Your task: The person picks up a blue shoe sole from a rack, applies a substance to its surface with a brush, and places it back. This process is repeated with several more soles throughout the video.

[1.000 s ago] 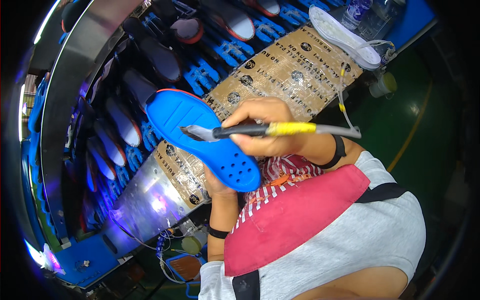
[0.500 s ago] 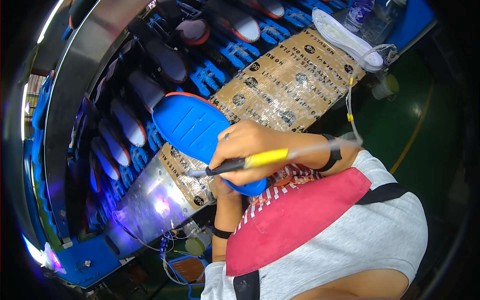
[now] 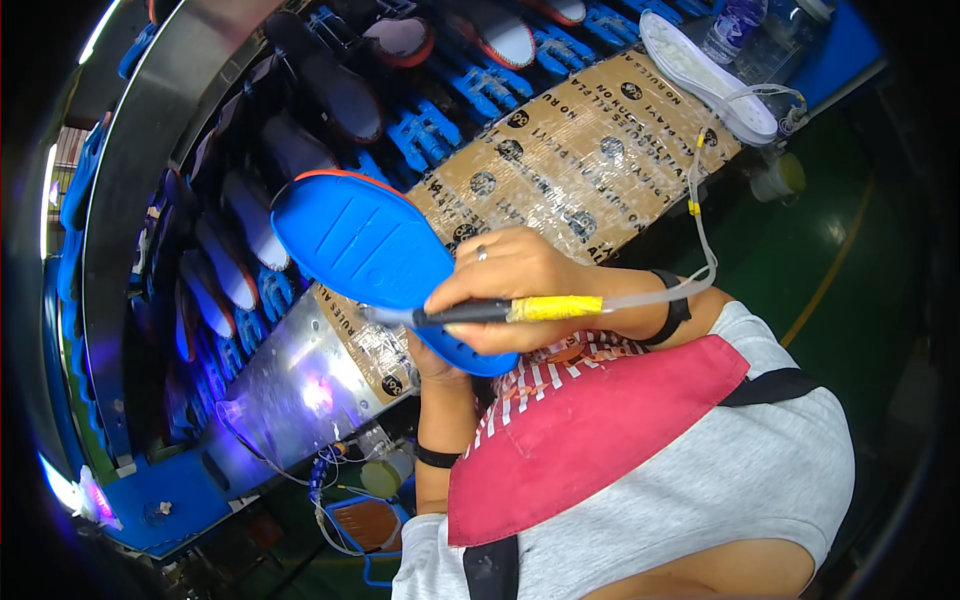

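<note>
Clasps one long, grooved blue shoe sole point(image 3: 365, 240) in the left hand point(image 3: 437, 364) — pinches one black, yellow-wrapped brush point(image 3: 490, 311) in the right hand point(image 3: 515, 275).

Flr point(image 3: 765, 235) – dk green, yellow line point(image 3: 838, 275) | bench point(image 3: 265, 415) – metal, part under cardbd point(image 3: 555, 150) | strip light point(image 3: 47, 200) far L

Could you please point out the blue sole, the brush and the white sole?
Blue sole point(image 3: 362, 240): head view, on its broad grooved end.
Brush point(image 3: 532, 309): head view, on its handle's yellow part.
White sole point(image 3: 703, 77): head view, near its middle.
</note>
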The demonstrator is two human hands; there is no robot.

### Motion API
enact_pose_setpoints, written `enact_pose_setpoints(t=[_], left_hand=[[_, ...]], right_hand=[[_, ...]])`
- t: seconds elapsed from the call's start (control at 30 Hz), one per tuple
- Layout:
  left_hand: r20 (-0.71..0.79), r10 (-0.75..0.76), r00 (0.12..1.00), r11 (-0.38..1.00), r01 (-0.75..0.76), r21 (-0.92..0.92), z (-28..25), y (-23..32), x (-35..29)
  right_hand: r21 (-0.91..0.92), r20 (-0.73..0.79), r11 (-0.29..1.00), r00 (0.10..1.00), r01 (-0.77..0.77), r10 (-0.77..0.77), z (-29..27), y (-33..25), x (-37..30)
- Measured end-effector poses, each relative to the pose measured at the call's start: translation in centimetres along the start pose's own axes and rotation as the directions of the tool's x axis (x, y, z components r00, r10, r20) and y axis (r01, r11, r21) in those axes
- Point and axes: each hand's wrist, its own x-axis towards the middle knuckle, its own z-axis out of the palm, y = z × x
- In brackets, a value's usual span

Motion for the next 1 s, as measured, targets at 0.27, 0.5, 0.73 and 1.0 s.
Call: enact_pose_setpoints(t=[0.27,0.5,0.73,1.0], left_hand=[[0.095,0.074,0.993,0.993,-0.065,-0.096,-0.4,0.2,1.2],[0.072,0.075,0.995,0.944,-0.047,-0.327,1.7,1.8,1.7],[0.170,0.137,0.976,0.904,-0.053,-0.425,-1.0,2.5,2.4],[0.244,0.202,0.949,0.949,-0.128,-0.289,-2.4,3.3,3.0]], right_hand=[[0.000,0.048,0.998,0.997,0.061,-0.061,1.4,-0.2,-1.3],[0.035,-0.015,0.986,0.986,-0.163,0.163,1.6,-0.1,-1.9],[0.272,0.182,0.937,0.968,-0.220,0.174,2.2,-1.0,-1.5],[0.239,0.159,0.935,0.960,-0.262,0.228,3.1,0.1,-2.3]])
